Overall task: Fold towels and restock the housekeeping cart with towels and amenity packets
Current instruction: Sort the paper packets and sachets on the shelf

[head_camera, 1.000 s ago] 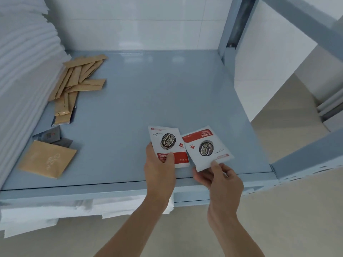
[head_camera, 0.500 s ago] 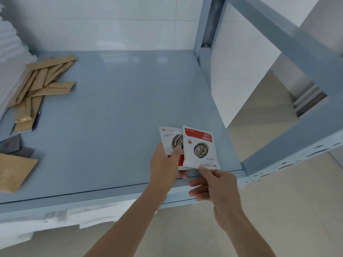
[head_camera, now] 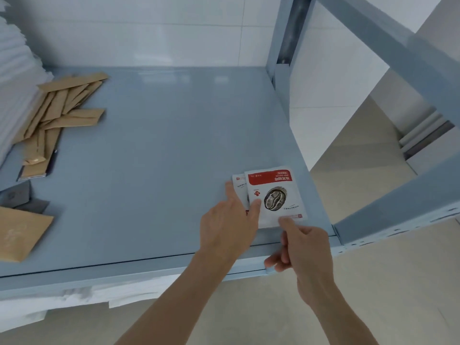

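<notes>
Two coffee packets (head_camera: 275, 197) lie stacked at the cart shelf's (head_camera: 161, 150) front right corner. The left hand (head_camera: 227, 224) presses them flat; the right hand (head_camera: 302, 247) pinches their near edge. Brown packets (head_camera: 59, 108) and towels (head_camera: 17, 90) sit along the left edge, so restocking looks partly done.

Premises present as a hotel housekeeping or linen storeroom: a blue-grey painted metal shelf (head_camera: 159, 150) on angle-iron uprights (head_camera: 281, 58) stands against a wall of large white glazed tiles (head_camera: 139, 28), over a plain beige floor (head_camera: 249, 319). Stock on the shelf is guest-supply type, namely a tall stack of folded white linen (head_camera: 17, 78) at the left edge, loose brown paper amenity sleeves (head_camera: 64, 105) beside it, a flat brown paper packet (head_camera: 20, 235), and white single-serve coffee sachets (head_camera: 276, 195) with a red band near the front right corner. More white fabric (head_camera: 82, 297) shows on the level below.
</notes>
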